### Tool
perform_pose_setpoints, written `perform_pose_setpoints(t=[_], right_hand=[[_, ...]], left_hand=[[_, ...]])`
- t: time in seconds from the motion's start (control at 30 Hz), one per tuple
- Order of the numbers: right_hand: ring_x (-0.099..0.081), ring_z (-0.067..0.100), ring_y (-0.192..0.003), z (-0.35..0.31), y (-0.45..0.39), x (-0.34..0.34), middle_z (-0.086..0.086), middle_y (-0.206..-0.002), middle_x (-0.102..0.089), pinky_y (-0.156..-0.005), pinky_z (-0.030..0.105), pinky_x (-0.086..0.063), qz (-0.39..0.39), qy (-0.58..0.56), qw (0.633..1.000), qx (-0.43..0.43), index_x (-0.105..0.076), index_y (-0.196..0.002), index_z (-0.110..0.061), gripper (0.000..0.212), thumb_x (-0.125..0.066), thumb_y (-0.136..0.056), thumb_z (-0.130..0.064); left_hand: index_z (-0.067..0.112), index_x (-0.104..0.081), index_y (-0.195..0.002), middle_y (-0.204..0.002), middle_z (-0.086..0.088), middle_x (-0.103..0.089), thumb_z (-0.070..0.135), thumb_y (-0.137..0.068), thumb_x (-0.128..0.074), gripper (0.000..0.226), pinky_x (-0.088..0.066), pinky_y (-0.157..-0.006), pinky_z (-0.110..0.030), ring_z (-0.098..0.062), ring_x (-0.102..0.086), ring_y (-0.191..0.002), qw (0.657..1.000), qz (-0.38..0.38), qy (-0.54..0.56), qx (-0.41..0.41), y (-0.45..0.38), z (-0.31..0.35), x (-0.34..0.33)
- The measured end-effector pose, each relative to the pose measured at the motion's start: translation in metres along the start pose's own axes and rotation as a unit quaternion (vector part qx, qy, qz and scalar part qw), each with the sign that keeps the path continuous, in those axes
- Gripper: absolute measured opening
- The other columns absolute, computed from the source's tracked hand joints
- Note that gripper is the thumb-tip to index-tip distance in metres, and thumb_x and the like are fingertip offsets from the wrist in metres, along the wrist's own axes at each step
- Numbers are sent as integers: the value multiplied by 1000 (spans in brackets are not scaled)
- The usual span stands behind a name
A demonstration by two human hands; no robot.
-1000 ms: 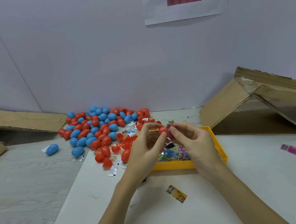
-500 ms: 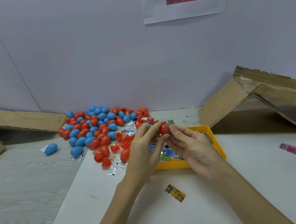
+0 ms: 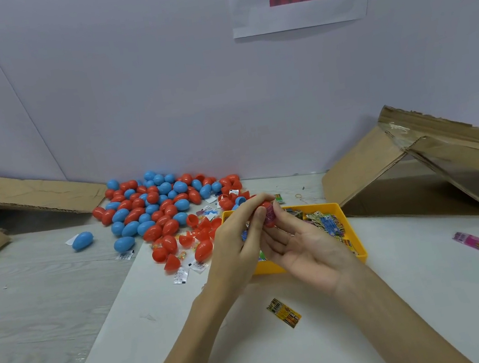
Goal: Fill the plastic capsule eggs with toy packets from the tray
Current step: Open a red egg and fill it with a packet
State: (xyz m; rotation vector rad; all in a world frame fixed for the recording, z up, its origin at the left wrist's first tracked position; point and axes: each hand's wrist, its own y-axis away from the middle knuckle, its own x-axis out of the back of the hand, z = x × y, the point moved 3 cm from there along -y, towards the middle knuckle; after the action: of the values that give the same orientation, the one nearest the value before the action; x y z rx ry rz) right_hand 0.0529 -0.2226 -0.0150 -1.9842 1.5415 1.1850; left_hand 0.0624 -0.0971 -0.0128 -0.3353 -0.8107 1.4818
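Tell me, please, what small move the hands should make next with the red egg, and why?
Probably press the packet fully into the red egg half: the left hand pinches it above the yellow tray, pink wrapper shows at its mouth, and the right hand lies open beneath.

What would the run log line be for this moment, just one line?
step: filling red egg | left hand: pinches egg | right hand: palm up, fingers at egg | yellow tray: packets inside | egg closed: cannot tell
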Motion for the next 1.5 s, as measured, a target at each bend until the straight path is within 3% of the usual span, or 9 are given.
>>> perform_pose_setpoints(t=[0.3,0.47,0.7,0.77,0.87,0.97,1.13,1.33,1.5], right_hand=[[-75,26,-108,0,0,2,16,-113,-77,-83,28,-62,11,176,976,129,-70,-121,-4,37,-72,-91,-26],[-77,25,-100,-3,-1,4,10,-102,-79,-85,32,-63,37,315,920,230,-71,-116,-8,34,-69,-91,-32],[-77,18,-80,-12,1,12,1,-88,-80,-65,26,-61,110,453,847,256,-76,-106,-18,17,-67,-98,-30],[-74,17,-79,-26,-3,15,6,-91,-79,-67,24,-59,124,382,890,215,-75,-108,-9,22,-64,-101,-27],[-71,17,-78,-86,-2,12,14,-99,-74,-67,23,-59,76,47,978,189,-68,-117,2,28,-59,-103,-20],[-71,18,-76,-142,2,9,14,-96,-72,-65,25,-60,65,-122,952,274,-64,-119,0,44,-50,-106,-39],[-68,13,-72,-98,-18,34,7,-86,-70,-62,24,-59,112,92,975,168,-70,-114,0,30,-50,-107,-23],[-67,12,-66,-43,-34,43,6,-82,-71,-58,24,-57,86,164,978,98,-71,-115,-1,33,-47,-109,-23],[-67,11,-66,-44,-35,46,4,-79,-72,-61,23,-57,84,183,972,122,-71,-115,-1,35,-48,-109,-25]], left_hand=[[17,-71,-118,-113,5,-75,17,-109,-47,26,-54,-97,-30,-18,-67,-116,992,22,86,85,-1,-5,-3],[16,-73,-116,-113,3,-75,18,-108,-50,25,-58,-90,-28,-17,-69,-111,985,28,124,117,-2,-10,-5],[27,-67,-131,-126,16,-69,30,-107,-48,31,-51,-98,-22,-2,-60,-122,990,15,50,132,-1,-14,-2],[27,-65,-133,-124,16,-68,35,-108,-45,33,-49,-96,-19,-1,-60,-119,992,42,-11,117,-1,-15,3],[19,-68,-125,-119,8,-68,30,-107,-49,28,-47,-96,-25,-10,-60,-114,978,44,-194,58,0,-18,13],[19,-69,-119,-120,5,-65,32,-103,-56,25,-41,-95,-31,-19,-56,-115,917,-55,-395,-4,5,-26,11],[28,-64,-123,-122,12,-60,46,-107,-38,36,-33,-94,-26,-11,-48,-114,904,-119,-410,21,6,-40,6],[29,-64,-125,-123,13,-59,47,-105,-44,33,-33,-97,-26,-9,-47,-114,915,-126,-380,52,10,-40,10],[20,-64,-125,-121,8,-63,30,-100,-62,26,-49,-93,-28,-6,-54,-110,963,-4,-203,175,-11,-42,17]])
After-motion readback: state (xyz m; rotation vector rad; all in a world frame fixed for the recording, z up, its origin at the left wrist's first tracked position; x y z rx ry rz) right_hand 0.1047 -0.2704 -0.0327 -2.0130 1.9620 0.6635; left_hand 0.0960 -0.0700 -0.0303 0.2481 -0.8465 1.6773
